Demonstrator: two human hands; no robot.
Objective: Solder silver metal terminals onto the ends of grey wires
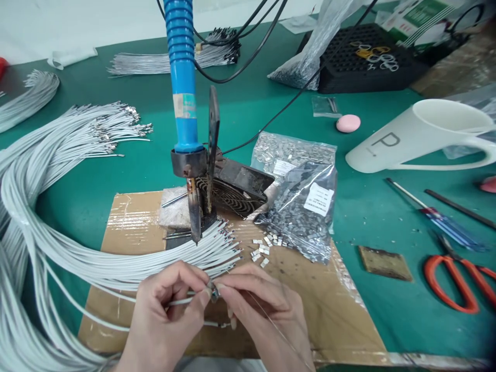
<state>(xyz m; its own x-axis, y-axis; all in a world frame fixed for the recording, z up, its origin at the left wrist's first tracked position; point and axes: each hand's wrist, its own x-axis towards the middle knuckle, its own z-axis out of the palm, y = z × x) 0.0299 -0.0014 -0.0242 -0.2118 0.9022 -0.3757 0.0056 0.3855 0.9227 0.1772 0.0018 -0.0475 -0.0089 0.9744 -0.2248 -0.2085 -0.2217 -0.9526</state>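
Observation:
My left hand [166, 310] is closed in a pinch on the end of a white cable [180, 301], at a small grey metal connector [214, 292]. From the other side, my right hand [263, 305] pinches the same connector, its thumb and forefinger meeting the left fingertips. A thin wire [267, 315] runs across the right hand; where it is gripped I cannot tell. Just beyond the hands lie the tips of a white cable bundle [155, 258]. Above them hangs a blue-handled soldering iron [184, 77], its tip pointing down. Another cable end [217, 324] shows below my fingers.
Cardboard [329, 310] covers the work area. Small metal connectors [263, 249] lie loose beside a bag of dark parts [302, 212]. A small fan [236, 188] stands behind the iron. To the right are orange-handled scissors [449, 281], a screwdriver [445, 222] and a white mug [403, 139].

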